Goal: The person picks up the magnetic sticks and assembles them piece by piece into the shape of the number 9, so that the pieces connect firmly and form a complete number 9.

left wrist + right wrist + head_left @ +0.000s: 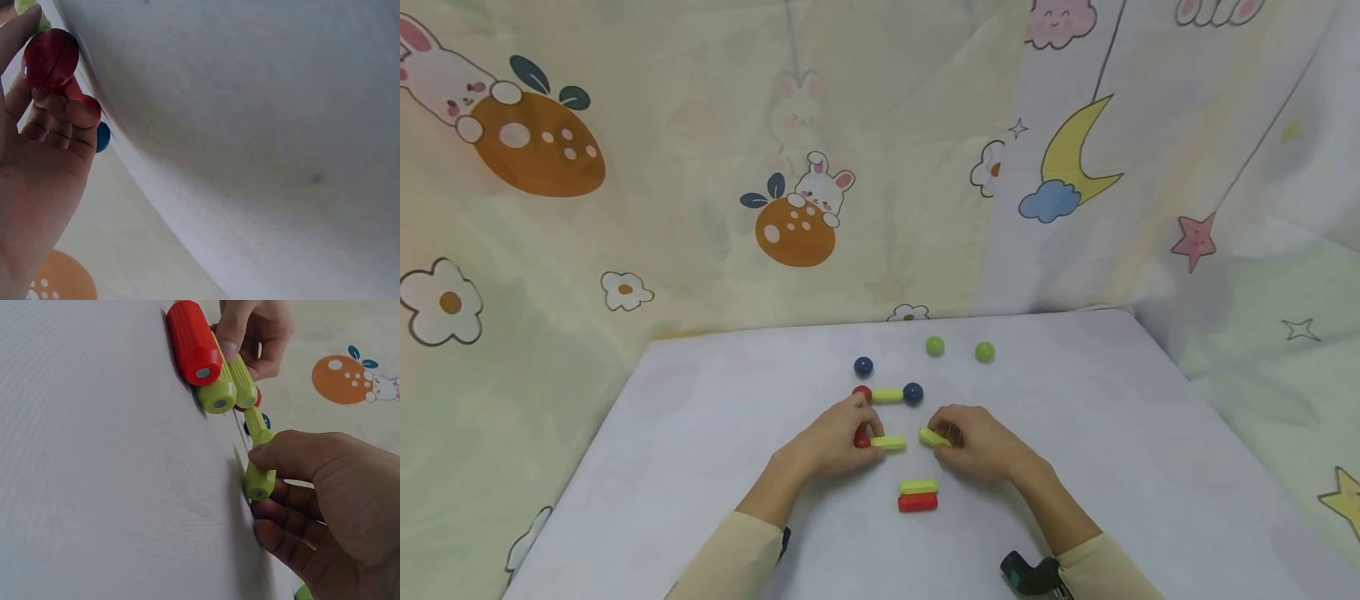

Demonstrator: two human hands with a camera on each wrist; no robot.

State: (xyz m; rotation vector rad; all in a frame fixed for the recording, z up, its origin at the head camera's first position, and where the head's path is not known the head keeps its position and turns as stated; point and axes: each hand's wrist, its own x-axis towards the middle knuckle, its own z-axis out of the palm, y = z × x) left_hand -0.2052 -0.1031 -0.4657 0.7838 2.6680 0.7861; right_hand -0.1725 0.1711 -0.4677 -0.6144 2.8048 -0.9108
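My left hand holds a red ball with a yellow-green magnetic rod pointing right from it. A red rod runs from this ball toward a second red ball farther back, partly covered by my fingers. From that second ball, another yellow-green rod leads to a dark blue ball. Between thumb and fingers my right hand pinches a loose yellow-green rod, a metal disc showing on its end. A small gap separates it from the rod on the left.
Nearer me, a yellow-green rod and a red rod lie side by side on the white table. A single blue ball sits behind the joined pieces. Two green balls rest toward the back edge, before a printed curtain.
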